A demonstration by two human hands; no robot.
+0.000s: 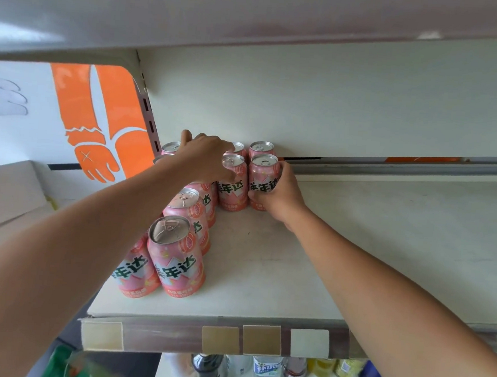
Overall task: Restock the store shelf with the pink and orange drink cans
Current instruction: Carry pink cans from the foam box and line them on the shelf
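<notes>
Several pink drink cans stand upright on the cream shelf [279,268], in rows running from the front left to the back wall. The nearest can [176,261] stands at the front. My right hand [279,192] grips a pink can [262,176] at the right end of the back group, its base on the shelf. My left hand [205,158] reaches over the tops of the cans at the back left, fingers bent down over them; which can it touches is hidden. Another can [232,181] stands between my two hands.
The upper shelf [254,19] hangs low overhead. A slotted upright post [149,115] and an orange-and-white side panel [98,117] bound the left. Price-tag holders [260,339] line the front edge. Bottles [267,369] stand on the lower shelf. A cardboard box [3,195] is at left.
</notes>
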